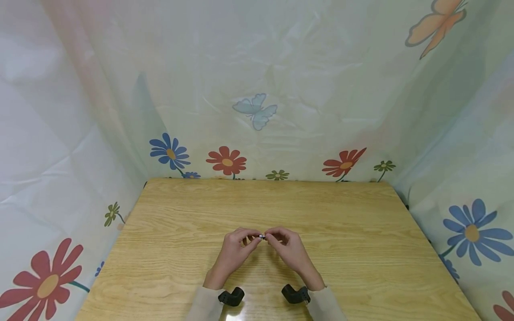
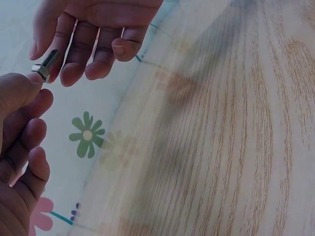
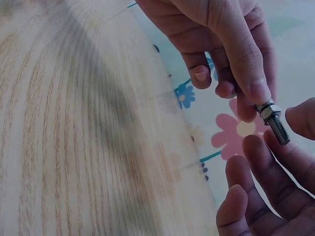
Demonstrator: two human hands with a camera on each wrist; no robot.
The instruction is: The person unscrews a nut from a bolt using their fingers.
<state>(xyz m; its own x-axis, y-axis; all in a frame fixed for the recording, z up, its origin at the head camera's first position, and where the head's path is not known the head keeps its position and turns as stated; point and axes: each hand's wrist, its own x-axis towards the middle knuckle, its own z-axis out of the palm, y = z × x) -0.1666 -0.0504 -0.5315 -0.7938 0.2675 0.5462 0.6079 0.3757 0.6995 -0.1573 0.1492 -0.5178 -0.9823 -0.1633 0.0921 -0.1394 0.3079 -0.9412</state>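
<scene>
A small metal bolt [image 2: 50, 58] with a hex nut [image 3: 270, 111] on its thread is between my two hands. My left hand [image 1: 234, 250] pinches its head end between thumb and fingers, so that end is mostly hidden. The bare threaded tip points toward my right hand [image 1: 291, 249]. In the right wrist view, the right thumb [image 3: 302, 118] and forefinger stand on either side of the thread, with a gap between thumb and bolt. The other right fingers are loosely bent. Both hands are over the wooden table, close together.
The wood-grain table [image 1: 160, 249] spreads around both hands. Behind it and at both sides hangs a pale curtain [image 1: 192, 89] printed with flowers and butterflies. Each wrist carries a black camera mount [image 1: 231, 297] near the sleeve.
</scene>
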